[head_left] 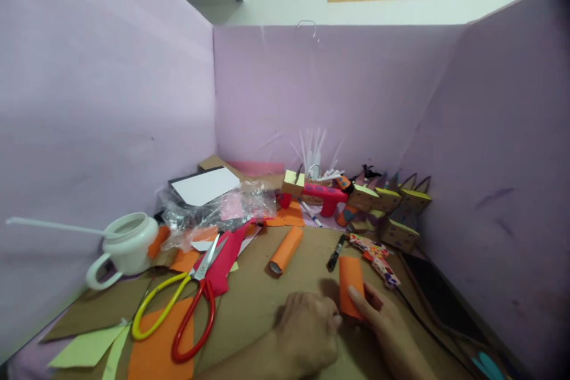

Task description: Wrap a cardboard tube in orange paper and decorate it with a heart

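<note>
An orange paper-covered tube [351, 286] stands tilted near the front, with my right hand [382, 314] wrapped round its lower right side, thumb across its face. Just left of the tube, my left hand [308, 328] is closed with the knuckles up, its fingertips near the tube's lower edge. What the left fingers hold, if anything, is hidden. Another orange tube [287, 249] lies on the brown cardboard [249, 297], farther back. Between the tubes and beyond my hands lies a black marker [336, 252]. A patterned glue gun [376, 258] rests to the right.
Large scissors [207, 267] with yellow and red handles lie at left over orange and red paper. Beyond them are a white mug [131, 246] and clear plastic wrap [262, 196]. Cardboard figures [401, 231] and white sticks [314, 151] stand at the back. Purple panels [333, 83] enclose the workspace.
</note>
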The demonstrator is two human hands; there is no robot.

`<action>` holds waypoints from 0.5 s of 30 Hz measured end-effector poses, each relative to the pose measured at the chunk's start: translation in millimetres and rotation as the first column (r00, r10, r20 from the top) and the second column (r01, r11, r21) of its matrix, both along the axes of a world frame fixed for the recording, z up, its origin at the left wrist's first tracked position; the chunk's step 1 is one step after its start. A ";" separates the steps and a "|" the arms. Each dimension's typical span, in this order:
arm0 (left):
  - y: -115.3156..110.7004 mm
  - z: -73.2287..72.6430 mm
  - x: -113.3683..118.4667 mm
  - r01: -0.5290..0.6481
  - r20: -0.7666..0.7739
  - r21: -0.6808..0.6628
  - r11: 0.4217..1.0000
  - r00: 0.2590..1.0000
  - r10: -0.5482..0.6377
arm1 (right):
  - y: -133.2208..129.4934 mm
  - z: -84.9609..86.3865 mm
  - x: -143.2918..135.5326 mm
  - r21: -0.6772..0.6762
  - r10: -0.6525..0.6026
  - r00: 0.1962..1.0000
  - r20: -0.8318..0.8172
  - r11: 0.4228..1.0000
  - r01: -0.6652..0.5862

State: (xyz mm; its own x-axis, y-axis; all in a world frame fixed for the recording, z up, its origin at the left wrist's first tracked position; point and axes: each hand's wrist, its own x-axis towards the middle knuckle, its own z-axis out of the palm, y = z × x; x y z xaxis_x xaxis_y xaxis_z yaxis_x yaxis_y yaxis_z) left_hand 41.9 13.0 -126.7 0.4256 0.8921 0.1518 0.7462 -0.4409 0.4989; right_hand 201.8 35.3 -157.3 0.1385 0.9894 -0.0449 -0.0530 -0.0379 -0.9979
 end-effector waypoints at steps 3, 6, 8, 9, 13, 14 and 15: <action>-1.6 0.3 0.8 0.004 -0.034 -0.014 1.000 0.999 -0.005 | 1.7 -3.3 4.7 -0.029 0.032 0.999 0.037 0.999 -0.031; -2.9 1.7 1.0 0.012 -0.073 -0.024 1.000 0.997 -0.013 | 1.0 -3.5 9.1 -0.021 0.052 0.997 0.053 0.998 -0.051; -3.3 3.0 0.5 0.020 -0.102 -0.035 0.999 0.994 -0.024 | -0.1 -2.9 10.0 -0.019 0.062 0.997 0.042 0.998 -0.061; -3.2 3.7 0.1 0.031 -0.117 -0.042 0.999 0.992 -0.036 | -0.7 -2.2 9.9 -0.022 0.070 0.997 0.039 0.997 -0.069; -1.2 4.9 -0.7 0.108 -0.177 -0.073 0.991 0.977 -0.120 | -2.8 5.1 7.5 -0.050 0.055 0.997 0.057 0.997 -0.052; -0.4 3.9 0.2 0.124 -0.198 -0.081 0.989 0.971 -0.137 | -3.3 7.7 7.0 -0.061 0.040 0.996 0.080 0.997 -0.035; 0.5 2.4 1.7 0.133 -0.217 -0.084 0.988 0.965 -0.148 | -3.6 10.2 6.8 -0.074 0.027 0.994 0.108 0.997 -0.019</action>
